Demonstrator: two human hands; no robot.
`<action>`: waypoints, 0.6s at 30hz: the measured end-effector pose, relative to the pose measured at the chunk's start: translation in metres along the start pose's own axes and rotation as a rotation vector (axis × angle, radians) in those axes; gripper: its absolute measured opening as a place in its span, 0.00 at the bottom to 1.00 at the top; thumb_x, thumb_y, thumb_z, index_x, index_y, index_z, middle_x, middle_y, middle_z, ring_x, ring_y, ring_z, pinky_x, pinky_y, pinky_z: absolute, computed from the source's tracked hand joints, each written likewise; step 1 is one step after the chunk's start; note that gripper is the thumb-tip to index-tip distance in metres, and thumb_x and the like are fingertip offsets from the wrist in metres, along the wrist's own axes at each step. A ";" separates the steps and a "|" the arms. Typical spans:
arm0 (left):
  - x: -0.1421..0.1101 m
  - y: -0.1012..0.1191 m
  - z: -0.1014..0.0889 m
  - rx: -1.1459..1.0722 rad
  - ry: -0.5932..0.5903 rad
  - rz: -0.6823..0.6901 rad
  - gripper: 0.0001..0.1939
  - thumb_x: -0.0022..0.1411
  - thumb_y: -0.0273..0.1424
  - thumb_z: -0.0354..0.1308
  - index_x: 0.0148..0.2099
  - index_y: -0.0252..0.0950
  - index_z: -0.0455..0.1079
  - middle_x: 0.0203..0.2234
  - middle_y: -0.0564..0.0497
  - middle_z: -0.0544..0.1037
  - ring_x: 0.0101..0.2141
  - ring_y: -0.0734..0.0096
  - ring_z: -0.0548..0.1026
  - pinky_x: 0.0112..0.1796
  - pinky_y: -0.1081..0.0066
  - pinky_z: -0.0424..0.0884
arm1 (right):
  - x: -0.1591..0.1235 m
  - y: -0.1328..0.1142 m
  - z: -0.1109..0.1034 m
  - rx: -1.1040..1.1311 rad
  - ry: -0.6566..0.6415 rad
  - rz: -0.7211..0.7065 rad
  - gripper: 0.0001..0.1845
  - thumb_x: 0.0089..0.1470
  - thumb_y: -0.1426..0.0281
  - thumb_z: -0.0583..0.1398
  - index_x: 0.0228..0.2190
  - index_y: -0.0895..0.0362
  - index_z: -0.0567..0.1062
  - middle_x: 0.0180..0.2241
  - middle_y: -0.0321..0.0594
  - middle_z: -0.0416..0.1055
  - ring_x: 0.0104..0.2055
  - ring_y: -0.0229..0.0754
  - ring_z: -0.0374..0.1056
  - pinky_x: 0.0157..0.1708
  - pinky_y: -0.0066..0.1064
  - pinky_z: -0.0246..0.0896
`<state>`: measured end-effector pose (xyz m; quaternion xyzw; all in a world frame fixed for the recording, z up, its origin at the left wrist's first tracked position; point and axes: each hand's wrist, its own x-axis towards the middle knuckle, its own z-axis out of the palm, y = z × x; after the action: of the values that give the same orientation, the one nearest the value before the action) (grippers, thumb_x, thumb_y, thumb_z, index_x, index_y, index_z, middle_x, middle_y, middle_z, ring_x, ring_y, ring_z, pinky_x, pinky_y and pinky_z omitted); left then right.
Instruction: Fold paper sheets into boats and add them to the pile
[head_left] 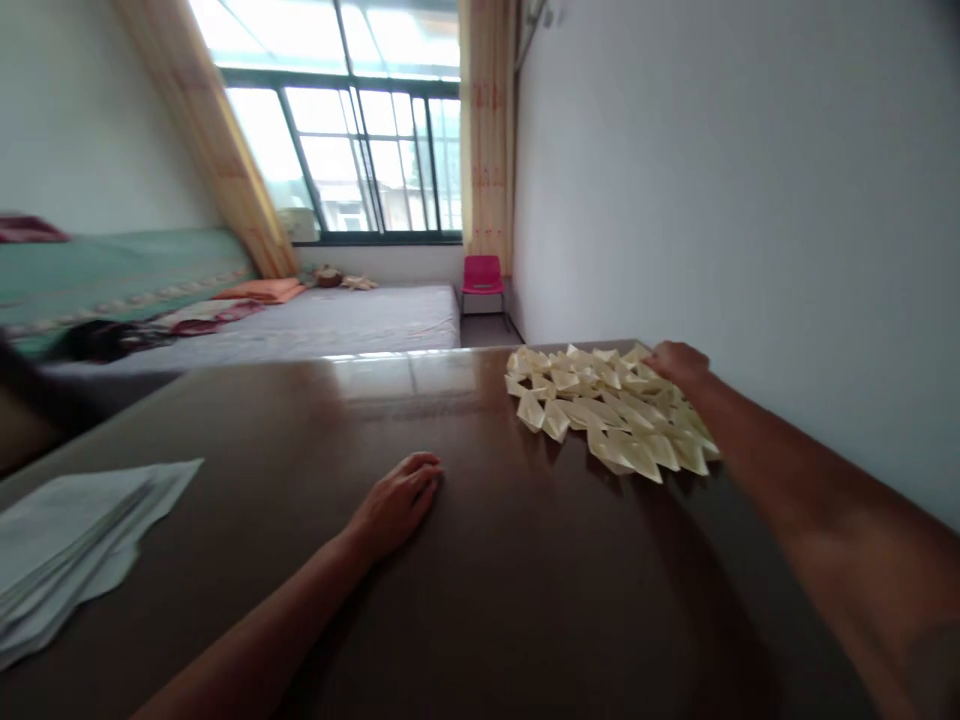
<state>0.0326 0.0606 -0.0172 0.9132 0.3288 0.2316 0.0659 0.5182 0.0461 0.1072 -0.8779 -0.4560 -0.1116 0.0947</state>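
Folded papers [600,408] lie mostly left of the right hand [679,362], whose grip I cannot make out.

Here's the tabletop [480,600] right before you: slick, dark and glossy, throwing bright reflections back at its far edge, though whether it's varnished wood you can't tell from here. Over to your right, the folded pieces [619,410] look like paper, matt and crisply creased, a spiky, rough surface taken together. Swing to your left and that stack of sheets [67,530] reads thin, papery and dull. Further out you've got a chair [481,274], its back smooth plastic by the look of it. Bedding [375,315], soft matt cloth! Curtain [489,130], cloth as well. Beside you, the wall [712,180], smooth and flat-finished.
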 end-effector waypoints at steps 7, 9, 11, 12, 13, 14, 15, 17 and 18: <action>-0.004 0.023 -0.010 0.059 -0.068 -0.017 0.14 0.65 0.27 0.48 0.45 0.35 0.74 0.45 0.45 0.75 0.47 0.67 0.72 0.52 0.69 0.67 | -0.072 -0.102 0.016 0.312 0.171 -0.658 0.14 0.57 0.64 0.56 0.42 0.51 0.77 0.46 0.49 0.73 0.36 0.49 0.72 0.33 0.39 0.62; -0.006 0.022 -0.018 0.059 -0.095 -0.037 0.11 0.62 0.27 0.53 0.43 0.38 0.75 0.44 0.49 0.76 0.44 0.70 0.74 0.49 0.74 0.68 | -0.121 -0.136 0.022 0.406 0.099 -0.877 0.13 0.58 0.62 0.55 0.41 0.47 0.76 0.45 0.43 0.74 0.32 0.47 0.73 0.30 0.39 0.64; -0.014 0.013 -0.036 0.053 -0.101 -0.066 0.11 0.60 0.30 0.57 0.45 0.42 0.75 0.43 0.54 0.77 0.41 0.74 0.75 0.46 0.78 0.70 | -0.170 -0.165 0.023 0.465 -0.028 -1.033 0.14 0.59 0.60 0.53 0.42 0.46 0.75 0.43 0.40 0.75 0.32 0.46 0.73 0.30 0.37 0.65; -0.022 0.004 -0.050 0.061 -0.081 -0.104 0.13 0.60 0.33 0.57 0.48 0.43 0.74 0.44 0.54 0.77 0.42 0.73 0.75 0.45 0.78 0.70 | -0.192 -0.178 0.023 0.505 -0.108 -1.106 0.15 0.60 0.60 0.52 0.42 0.47 0.75 0.42 0.40 0.75 0.33 0.44 0.73 0.31 0.35 0.66; -0.032 -0.009 -0.068 0.076 -0.045 -0.157 0.14 0.61 0.34 0.56 0.50 0.43 0.73 0.46 0.53 0.76 0.44 0.72 0.75 0.46 0.76 0.70 | -0.210 -0.190 0.022 0.557 -0.174 -1.142 0.15 0.60 0.59 0.52 0.42 0.48 0.75 0.41 0.41 0.76 0.32 0.43 0.73 0.32 0.34 0.67; -0.046 -0.026 -0.090 0.097 -0.002 -0.225 0.15 0.62 0.35 0.55 0.51 0.42 0.72 0.48 0.52 0.75 0.46 0.70 0.74 0.48 0.74 0.69 | -0.225 -0.201 0.022 0.608 -0.247 -1.154 0.16 0.60 0.58 0.52 0.42 0.50 0.75 0.41 0.41 0.76 0.32 0.42 0.73 0.33 0.34 0.68; -0.063 -0.045 -0.114 0.128 0.050 -0.314 0.16 0.63 0.34 0.53 0.53 0.41 0.71 0.50 0.50 0.74 0.49 0.69 0.72 0.51 0.72 0.67 | -0.237 -0.213 0.022 0.659 -0.320 -1.132 0.17 0.60 0.58 0.52 0.43 0.51 0.74 0.39 0.42 0.76 0.31 0.42 0.73 0.34 0.33 0.69; -0.106 -0.088 -0.167 0.206 0.153 -0.544 0.17 0.65 0.32 0.50 0.54 0.36 0.69 0.53 0.45 0.72 0.53 0.64 0.69 0.55 0.66 0.63 | -0.252 -0.241 0.024 0.777 -0.491 -1.081 0.19 0.60 0.56 0.52 0.45 0.52 0.72 0.36 0.43 0.77 0.32 0.43 0.74 0.33 0.33 0.70; -0.130 -0.110 -0.192 0.245 0.186 -0.668 0.17 0.65 0.31 0.49 0.54 0.33 0.69 0.52 0.43 0.72 0.53 0.62 0.68 0.56 0.63 0.62 | -0.257 -0.259 0.026 0.837 -0.582 -1.057 0.21 0.59 0.55 0.52 0.47 0.53 0.71 0.36 0.43 0.77 0.33 0.43 0.74 0.32 0.34 0.71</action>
<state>-0.2075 0.0574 0.0735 0.7317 0.6387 0.2381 -0.0018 0.1644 -0.0010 0.0267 -0.4253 -0.8296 0.2787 0.2306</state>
